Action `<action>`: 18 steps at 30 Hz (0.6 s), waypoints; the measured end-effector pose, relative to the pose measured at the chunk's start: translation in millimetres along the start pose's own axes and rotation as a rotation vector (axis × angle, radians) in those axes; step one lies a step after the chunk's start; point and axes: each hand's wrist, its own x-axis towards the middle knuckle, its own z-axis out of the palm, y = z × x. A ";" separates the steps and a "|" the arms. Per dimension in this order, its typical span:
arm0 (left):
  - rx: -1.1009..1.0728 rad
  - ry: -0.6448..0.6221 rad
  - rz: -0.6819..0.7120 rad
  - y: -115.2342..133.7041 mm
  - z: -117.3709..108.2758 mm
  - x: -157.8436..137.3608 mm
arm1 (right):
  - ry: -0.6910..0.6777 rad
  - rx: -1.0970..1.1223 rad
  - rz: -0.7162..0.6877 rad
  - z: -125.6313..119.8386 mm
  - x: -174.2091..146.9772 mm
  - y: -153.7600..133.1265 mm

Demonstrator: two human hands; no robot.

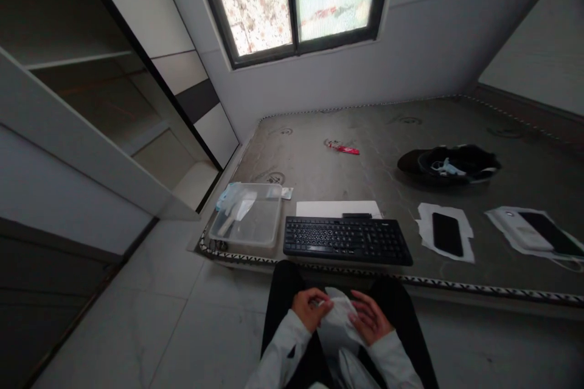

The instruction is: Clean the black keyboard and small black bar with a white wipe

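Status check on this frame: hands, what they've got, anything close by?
Both hands, left hand and right hand, gripping a white cloth over the lap. Black keyboard ahead on the mattress, untouched. Nothing between the hands and the cloth.

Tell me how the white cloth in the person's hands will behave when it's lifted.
The white cloth is probably floppy: it bunches and folds between the left hand and right hand. It looks thin, so likely light for its size. Being soft and crumpled, it should neither roll nor tip, though loose parts may droop toward the lap.
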 end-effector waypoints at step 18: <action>-0.016 -0.103 0.025 40.5 25.2 31.0 | 0.043 -0.258 -0.003 -36.5 11.0 -38.4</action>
